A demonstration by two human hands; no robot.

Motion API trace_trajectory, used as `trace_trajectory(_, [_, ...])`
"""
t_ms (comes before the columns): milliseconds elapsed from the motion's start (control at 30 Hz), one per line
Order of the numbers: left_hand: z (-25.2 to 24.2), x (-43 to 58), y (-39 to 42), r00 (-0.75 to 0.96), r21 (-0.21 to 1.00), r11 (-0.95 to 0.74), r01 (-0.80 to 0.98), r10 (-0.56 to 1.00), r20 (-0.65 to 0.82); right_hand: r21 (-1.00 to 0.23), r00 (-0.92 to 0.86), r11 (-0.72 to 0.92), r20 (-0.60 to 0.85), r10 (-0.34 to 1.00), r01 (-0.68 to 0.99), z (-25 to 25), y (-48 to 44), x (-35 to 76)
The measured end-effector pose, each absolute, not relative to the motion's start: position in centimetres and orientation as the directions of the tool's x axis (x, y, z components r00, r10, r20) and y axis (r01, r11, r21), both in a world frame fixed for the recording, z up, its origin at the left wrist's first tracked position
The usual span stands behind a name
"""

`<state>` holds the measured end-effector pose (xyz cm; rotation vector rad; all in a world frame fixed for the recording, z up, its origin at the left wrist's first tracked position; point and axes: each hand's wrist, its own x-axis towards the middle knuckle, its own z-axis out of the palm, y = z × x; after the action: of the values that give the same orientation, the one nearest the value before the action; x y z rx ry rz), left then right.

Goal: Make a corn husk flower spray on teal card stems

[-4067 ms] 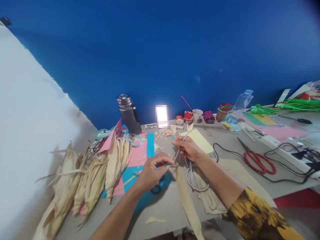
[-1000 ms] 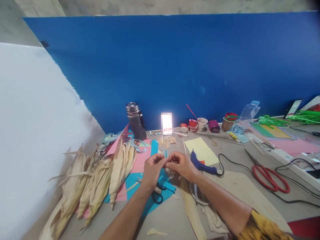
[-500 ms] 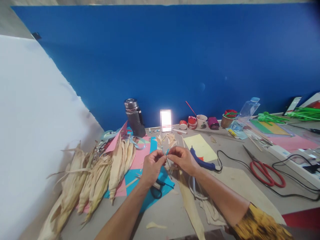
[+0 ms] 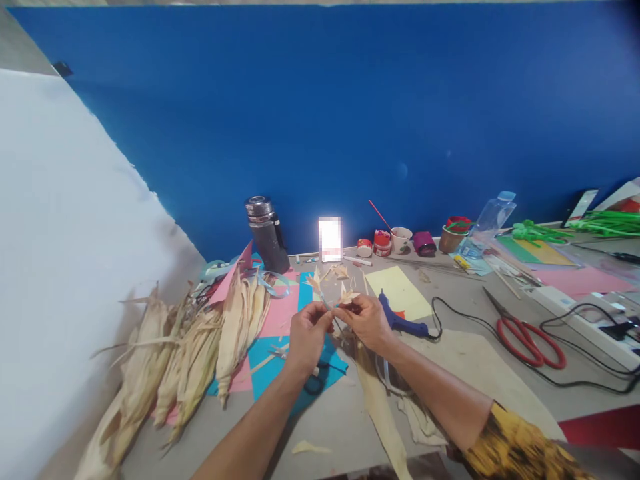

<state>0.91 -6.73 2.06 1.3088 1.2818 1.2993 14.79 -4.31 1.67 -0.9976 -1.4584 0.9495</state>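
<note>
Over the blue paper (image 4: 300, 398), my left hand (image 4: 307, 337) is closed, thumb and fingertips pinching a thin stem (image 4: 339, 325). A pale husk flower (image 4: 313, 283) tops it, just above the left fingers. My right hand (image 4: 369, 325) meets the left at the fingertips and pinches the same stem. Another pale husk flower (image 4: 348, 295) shows right above the right fingers; whether it is held or lies behind is hard to tell. Dark-handled scissors (image 4: 314, 382) lie under the left wrist. A blue glue gun (image 4: 405, 323) rests right of my right hand.
Dried corn husks (image 4: 187, 373) heap up at left. A dark thermos (image 4: 269, 237) stands behind them against the blue panel. Red-handled scissors (image 4: 530, 340), a black cord and a white power strip (image 4: 583, 327) lie at right. Paint jars (image 4: 383, 243) and cups line the back.
The husk flowers by my fingers have shifted; one now leans left and another shows above my right fingers. Both hands stay together at the stem. The view has shifted slightly.
</note>
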Motion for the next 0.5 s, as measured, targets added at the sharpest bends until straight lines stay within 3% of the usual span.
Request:
trace_trajectory(200, [1.77,1.35,-7.22,-0.151,0.973,-0.156,0.169,0.972,0.182,-0.943,-0.009,0.31,0.311,0.95,0.121,0.65,-4.42,14.34])
trace_trajectory(500, [2.12,0.6,-7.25,-0.229,0.92,-0.256,0.295,0.916,0.329,-0.943,-0.118,0.314,0.301,0.946,0.111,0.82,-4.57,14.58])
